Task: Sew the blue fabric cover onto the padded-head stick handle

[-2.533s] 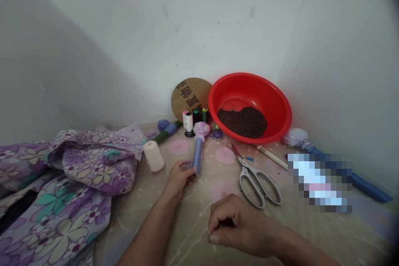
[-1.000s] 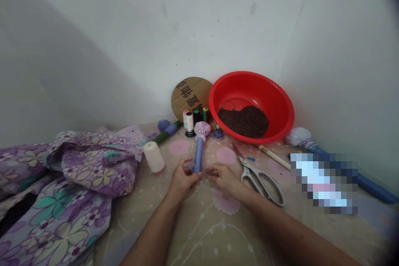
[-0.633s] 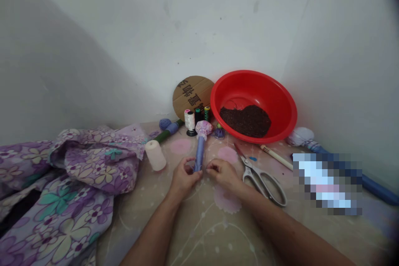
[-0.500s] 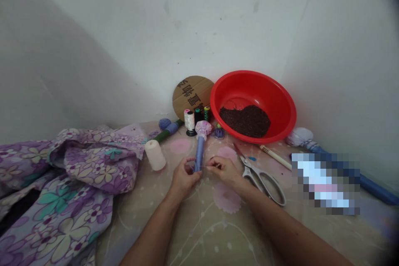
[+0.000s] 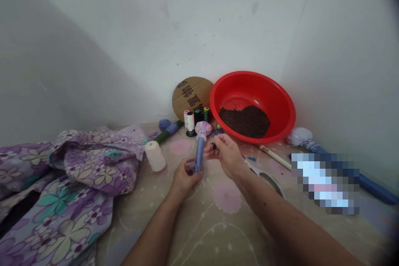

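Note:
My left hand [image 5: 187, 174] is wrapped round the lower end of a blue stick [image 5: 200, 151], which points away from me. A puffy, gathered head of pink and purple flowered cloth [image 5: 204, 129] tops the stick. To the right of the stick, my right hand [image 5: 227, 151] is raised with thumb and forefinger pinched together. What they hold, if anything, is too fine to make out. Partly under my right forearm lies a pair of scissors [image 5: 263, 173] with pale handles. Left of my left hand a big white spool of thread [image 5: 155, 156] stands tilted.
Behind the stick stand smaller thread spools [image 5: 189, 121] and a round cardboard piece [image 5: 190, 97]. A red basin [image 5: 280, 104] holds dark grain-like filling [image 5: 245, 121]. Flowered cloth [image 5: 77, 166] is heaped at left. At right lie a cream stick [image 5: 276, 157] and a cloth-headed blue stick [image 5: 377, 189].
My right hand has moved up and away from the stick's lower end, fingers still pinched, now covering part of the scissors. The left hand keeps its hold on the stick.

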The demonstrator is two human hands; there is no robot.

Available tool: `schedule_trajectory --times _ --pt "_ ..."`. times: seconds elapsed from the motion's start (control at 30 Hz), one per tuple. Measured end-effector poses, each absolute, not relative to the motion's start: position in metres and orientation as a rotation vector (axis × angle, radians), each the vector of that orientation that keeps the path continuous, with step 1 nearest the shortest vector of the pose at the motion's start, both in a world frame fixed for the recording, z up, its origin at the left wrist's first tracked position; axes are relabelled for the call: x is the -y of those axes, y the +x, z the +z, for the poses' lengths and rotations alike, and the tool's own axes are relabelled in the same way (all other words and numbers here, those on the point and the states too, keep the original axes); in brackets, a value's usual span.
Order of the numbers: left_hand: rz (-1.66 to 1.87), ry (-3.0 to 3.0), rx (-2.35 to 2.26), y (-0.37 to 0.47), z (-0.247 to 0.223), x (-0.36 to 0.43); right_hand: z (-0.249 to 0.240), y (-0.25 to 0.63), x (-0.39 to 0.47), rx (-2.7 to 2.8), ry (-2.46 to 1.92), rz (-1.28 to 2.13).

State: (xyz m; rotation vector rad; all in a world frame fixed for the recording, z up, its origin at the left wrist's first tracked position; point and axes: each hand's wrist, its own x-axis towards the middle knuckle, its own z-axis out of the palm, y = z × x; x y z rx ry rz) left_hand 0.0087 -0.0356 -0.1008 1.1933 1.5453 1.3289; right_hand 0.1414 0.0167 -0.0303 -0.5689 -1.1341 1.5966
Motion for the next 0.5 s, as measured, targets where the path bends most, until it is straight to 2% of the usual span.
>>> schedule_trajectory --times 0.17,0.27,0.37,0.5 --pt "1.302 1.182 -1.561 0.010 -0.096 0.037 0.013 0.161 -0.032 1.094 -0.464 0.854" --pt "1.314 1.164 -1.528 0.011 -0.095 0.037 0.012 0.167 -0.035 1.187 -0.555 0.552" --pt "1.315 1.160 -1.518 0.011 -0.096 0.037 -0.011 0.160 -0.029 1.474 -0.748 0.459" --pt "1.330 1.121 -1.453 0.009 -0.097 0.037 -0.042 0.148 -0.017 1.773 -0.895 0.514"
